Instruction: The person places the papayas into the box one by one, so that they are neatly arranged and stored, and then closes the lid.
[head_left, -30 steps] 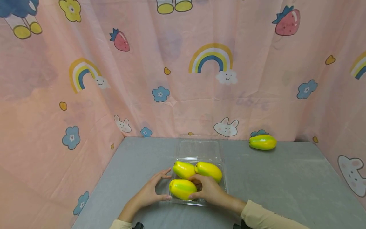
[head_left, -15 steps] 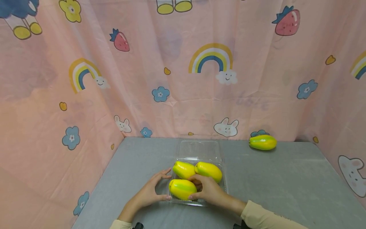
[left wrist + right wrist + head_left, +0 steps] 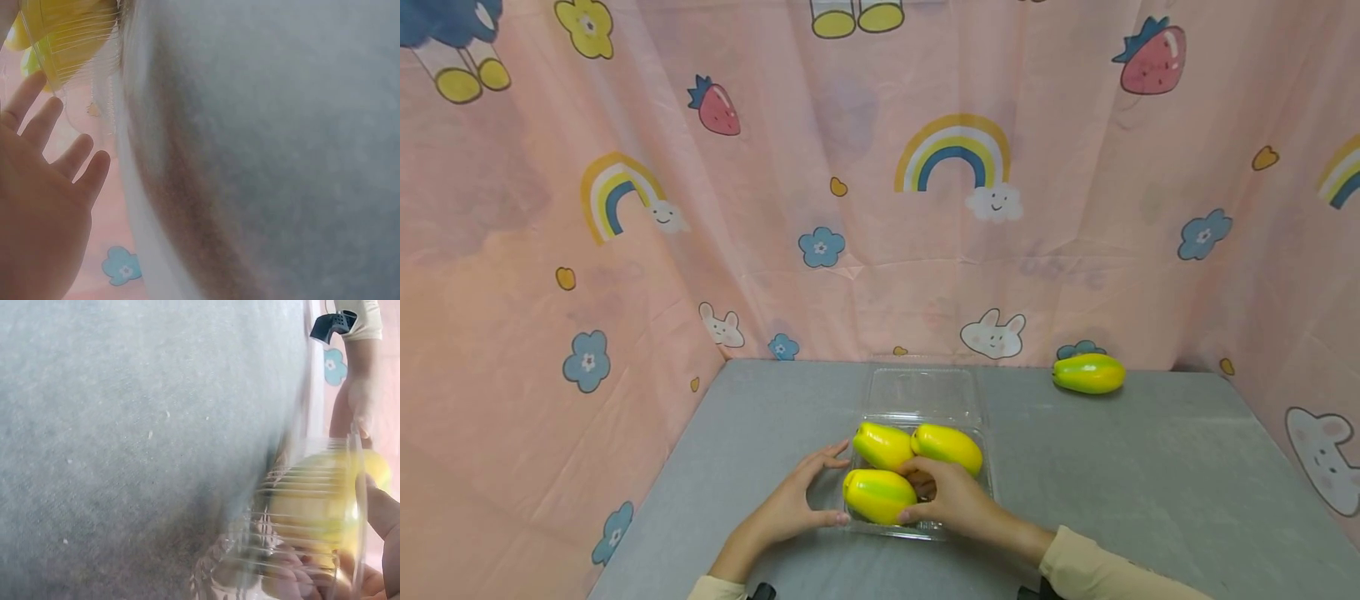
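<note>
A clear plastic clamshell box (image 3: 988, 467) stands with its lid laid back, holding three yellow-green papayas. Two lie at the back, the left papaya (image 3: 882, 445) and the right papaya (image 3: 948, 448); the front papaya (image 3: 878, 496) lies nearest me. My right hand (image 3: 955, 500) curls its thumb and fingers about the front papaya's right end, thumb tip at its skin. Through the ribbed wall (image 3: 306, 494) in the right wrist view, fingers show inside the box. My left hand (image 3: 796, 493) is at the box's left edge, fingers spread in the left wrist view (image 3: 47, 181).
Another papaya (image 3: 1088, 373) lies alone at the back right of the grey table (image 3: 1112, 475). The transparent lid (image 3: 923, 393) extends behind the box toward the pink patterned curtain (image 3: 880, 292), which encloses the table at the back and sides.
My right hand has shifted very slightly to the right, and the front papaya has moved a touch left. My left hand stays where it was.
</note>
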`<state>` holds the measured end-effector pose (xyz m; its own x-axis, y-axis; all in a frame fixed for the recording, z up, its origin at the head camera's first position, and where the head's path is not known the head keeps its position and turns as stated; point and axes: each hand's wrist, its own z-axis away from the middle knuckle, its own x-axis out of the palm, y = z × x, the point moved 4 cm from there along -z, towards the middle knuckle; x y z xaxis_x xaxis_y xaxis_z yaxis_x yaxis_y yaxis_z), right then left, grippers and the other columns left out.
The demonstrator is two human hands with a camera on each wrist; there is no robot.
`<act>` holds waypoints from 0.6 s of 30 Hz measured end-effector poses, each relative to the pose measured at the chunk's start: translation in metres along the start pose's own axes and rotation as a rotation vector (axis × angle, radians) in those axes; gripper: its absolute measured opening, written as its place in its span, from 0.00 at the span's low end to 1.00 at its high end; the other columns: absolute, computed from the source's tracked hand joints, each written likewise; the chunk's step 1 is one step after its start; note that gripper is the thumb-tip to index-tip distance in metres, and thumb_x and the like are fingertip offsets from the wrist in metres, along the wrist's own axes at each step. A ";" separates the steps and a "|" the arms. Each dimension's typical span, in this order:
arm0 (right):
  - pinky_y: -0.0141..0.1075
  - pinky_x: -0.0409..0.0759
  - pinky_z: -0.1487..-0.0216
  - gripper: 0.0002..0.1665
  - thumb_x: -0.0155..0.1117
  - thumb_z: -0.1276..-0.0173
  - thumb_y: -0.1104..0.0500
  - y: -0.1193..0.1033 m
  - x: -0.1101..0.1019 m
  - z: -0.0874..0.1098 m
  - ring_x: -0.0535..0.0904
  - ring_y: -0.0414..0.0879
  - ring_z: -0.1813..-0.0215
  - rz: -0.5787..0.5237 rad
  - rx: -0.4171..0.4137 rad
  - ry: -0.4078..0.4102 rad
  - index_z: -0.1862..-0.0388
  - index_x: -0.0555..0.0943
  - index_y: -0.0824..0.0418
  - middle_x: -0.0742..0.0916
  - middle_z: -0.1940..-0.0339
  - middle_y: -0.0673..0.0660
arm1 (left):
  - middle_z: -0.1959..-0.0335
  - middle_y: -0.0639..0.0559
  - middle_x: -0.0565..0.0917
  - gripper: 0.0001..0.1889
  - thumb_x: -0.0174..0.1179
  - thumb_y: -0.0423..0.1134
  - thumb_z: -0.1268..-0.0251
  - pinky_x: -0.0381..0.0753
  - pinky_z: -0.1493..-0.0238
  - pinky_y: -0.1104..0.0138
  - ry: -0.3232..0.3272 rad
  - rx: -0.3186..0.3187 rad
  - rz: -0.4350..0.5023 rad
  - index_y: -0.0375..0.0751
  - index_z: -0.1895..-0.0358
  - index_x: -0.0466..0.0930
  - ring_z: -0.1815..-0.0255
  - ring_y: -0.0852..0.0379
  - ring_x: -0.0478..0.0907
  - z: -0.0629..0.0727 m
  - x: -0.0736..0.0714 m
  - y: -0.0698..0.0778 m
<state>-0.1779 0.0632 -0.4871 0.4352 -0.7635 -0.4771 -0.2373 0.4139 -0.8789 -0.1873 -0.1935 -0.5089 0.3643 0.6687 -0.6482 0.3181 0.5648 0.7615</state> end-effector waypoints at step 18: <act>0.46 0.86 0.52 0.32 0.77 0.44 0.50 -0.009 -0.024 0.017 0.85 0.56 0.54 0.047 -0.013 0.002 0.45 0.81 0.67 0.87 0.50 0.62 | 0.19 0.58 0.56 0.41 0.74 0.59 0.52 0.56 0.26 0.33 0.000 0.000 0.004 0.55 0.32 0.70 0.18 0.44 0.51 0.000 0.000 0.001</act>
<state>-0.1718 0.0866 -0.4677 0.4214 -0.7446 -0.5176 -0.2688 0.4426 -0.8555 -0.1872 -0.1930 -0.5083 0.3652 0.6711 -0.6452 0.3164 0.5623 0.7640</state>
